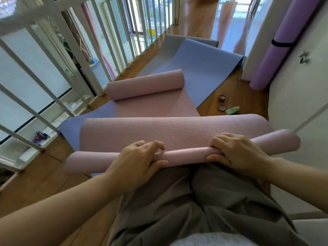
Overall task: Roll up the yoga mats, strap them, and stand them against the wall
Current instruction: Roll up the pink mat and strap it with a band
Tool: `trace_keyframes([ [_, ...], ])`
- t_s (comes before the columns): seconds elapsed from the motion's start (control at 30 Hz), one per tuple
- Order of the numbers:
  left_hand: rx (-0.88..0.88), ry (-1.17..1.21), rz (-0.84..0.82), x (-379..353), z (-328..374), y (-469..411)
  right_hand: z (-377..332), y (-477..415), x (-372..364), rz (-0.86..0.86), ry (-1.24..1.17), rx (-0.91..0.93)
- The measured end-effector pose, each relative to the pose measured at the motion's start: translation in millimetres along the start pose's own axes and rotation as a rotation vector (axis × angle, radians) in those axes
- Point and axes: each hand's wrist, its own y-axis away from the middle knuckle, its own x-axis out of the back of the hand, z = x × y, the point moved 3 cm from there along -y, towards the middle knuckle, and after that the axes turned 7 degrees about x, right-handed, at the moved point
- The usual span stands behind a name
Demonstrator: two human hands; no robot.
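A pink yoga mat point(170, 132) lies along the floor in front of my knees, its near end wound into a thin roll point(186, 155). My left hand point(140, 162) and my right hand point(237, 153) both grip that roll, fingers curled over the top and thumbs underneath. The mat's far end curls up into a loose roll point(147, 85). Under it lies a blue mat point(198, 68), and a grey mat point(170, 48) shows beyond that. A purple rolled mat point(276, 47) with a black strap point(282, 44) leans upright against the wall at the right.
A white railing point(85, 55) runs along the left side. On the wooden floor at the right lie a small jar point(222, 98), a lid point(222, 108) and a green object point(232, 110). The white wall point(301, 89) is close on the right.
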Motion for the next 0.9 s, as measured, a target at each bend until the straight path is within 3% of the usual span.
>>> trace_keyframes([
  [0.1,0.037,0.029,-0.073,0,-9,-17,9,-5,-4,-0.001,-0.087,-0.107],
  [0.2,0.164,-0.051,-0.249,-2,-21,-33,19,-12,-10,-0.021,-0.130,-0.175],
  [0.37,0.193,-0.080,-0.439,3,-29,-61,44,-30,-16,-0.161,-0.143,-0.342],
  [0.43,0.158,-0.050,-0.343,5,-26,-64,50,-39,-16,-0.247,-0.173,-0.402],
  [0.57,-0.170,-0.155,0.076,2,-9,-52,61,-51,-17,-0.297,-0.188,-0.480],
  [0.73,-0.077,-0.314,0.071,-11,-7,-41,69,-65,-21,-0.314,-0.136,-0.477],
  [0.9,0.020,-0.185,0.058,-5,-9,-49,40,-51,-11,0.090,-0.055,-0.198],
])
